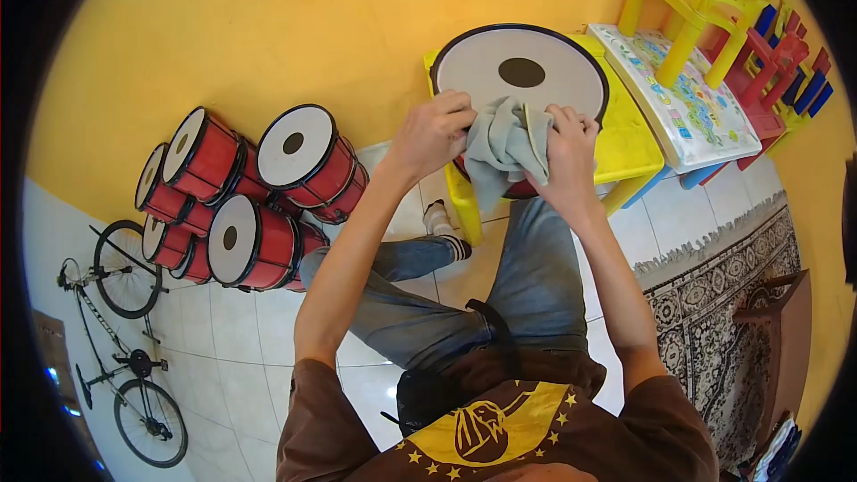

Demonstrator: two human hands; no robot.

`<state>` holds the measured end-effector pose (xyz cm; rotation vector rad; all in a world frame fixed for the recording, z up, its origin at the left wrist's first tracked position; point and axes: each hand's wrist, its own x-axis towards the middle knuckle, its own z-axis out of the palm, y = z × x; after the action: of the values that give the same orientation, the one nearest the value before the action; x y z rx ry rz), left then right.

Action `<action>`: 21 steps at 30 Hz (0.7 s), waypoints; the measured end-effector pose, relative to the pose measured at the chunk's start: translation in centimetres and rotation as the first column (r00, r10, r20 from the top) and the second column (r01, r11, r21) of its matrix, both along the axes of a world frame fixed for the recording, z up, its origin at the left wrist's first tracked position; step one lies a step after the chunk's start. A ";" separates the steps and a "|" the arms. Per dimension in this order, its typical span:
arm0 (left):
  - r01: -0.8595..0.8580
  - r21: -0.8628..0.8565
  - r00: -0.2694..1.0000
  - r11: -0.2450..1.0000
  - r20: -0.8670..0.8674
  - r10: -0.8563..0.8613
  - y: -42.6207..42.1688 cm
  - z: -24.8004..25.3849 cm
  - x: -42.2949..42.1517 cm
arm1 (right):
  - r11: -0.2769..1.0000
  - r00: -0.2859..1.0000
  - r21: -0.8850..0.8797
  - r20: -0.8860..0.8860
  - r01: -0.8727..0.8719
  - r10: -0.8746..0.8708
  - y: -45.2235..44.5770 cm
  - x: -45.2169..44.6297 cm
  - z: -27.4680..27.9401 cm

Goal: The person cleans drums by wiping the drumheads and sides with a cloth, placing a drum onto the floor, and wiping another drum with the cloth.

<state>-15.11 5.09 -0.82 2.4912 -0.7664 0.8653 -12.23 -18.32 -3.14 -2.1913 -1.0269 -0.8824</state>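
Head view: a grey cloth [510, 138] is held bunched, clamped by the fingers [457, 114] of left hand [435, 132] and right hand [569, 152], the white drumhead [520, 71] lying just beyond both.

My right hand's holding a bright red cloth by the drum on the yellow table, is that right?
Not quite: the head view shows that the cloth is pale greyish, not bright red. Your right hand does hold it by the drum on the yellow table.
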 end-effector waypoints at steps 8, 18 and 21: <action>0.078 -0.120 0.996 0.990 -0.037 -0.083 2.6 0.1 0.5 | 0.997 0.999 -0.065 -0.027 -0.046 0.044 -5.5 2.0 0.7; 0.036 -0.040 0.987 0.999 0.155 -0.029 3.2 -1.4 0.9 | 0.997 0.994 0.024 -0.075 -0.075 0.077 -6.6 2.7 0.6; 0.060 0.002 0.983 0.998 0.173 -0.059 1.5 -1.1 0.1 | 0.996 0.992 -0.052 -0.104 -0.072 0.066 -6.4 2.5 1.0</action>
<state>-14.98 6.57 -1.93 2.4002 -0.8908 1.0702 -9.76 -24.73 -2.17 -2.2077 -1.0824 -0.7117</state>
